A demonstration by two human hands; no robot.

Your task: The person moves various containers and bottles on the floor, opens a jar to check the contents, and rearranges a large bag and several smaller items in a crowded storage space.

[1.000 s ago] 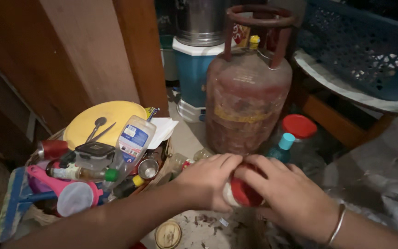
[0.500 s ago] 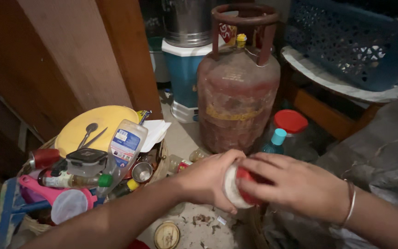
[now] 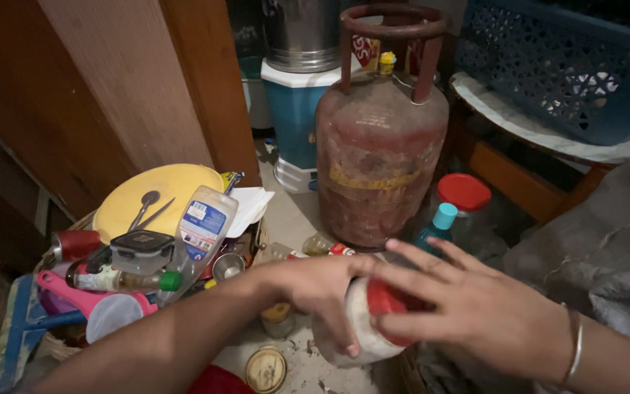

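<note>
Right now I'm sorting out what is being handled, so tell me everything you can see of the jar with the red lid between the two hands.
The jar is pale, cloudy, plastic-looking and rounded, tilted with its red lid toward the right. The left hand wraps its body, fingertips curling over the front; the right hand covers the lid, fingers spread. It sits low over the gritty floor, in front of the rusty gas cylinder. Its contents cannot be made out.

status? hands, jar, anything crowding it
Left hand wraps the jar body. Right hand covers its red lid. Gas cylinder stands close behind; cluttered basket to the left.
</note>
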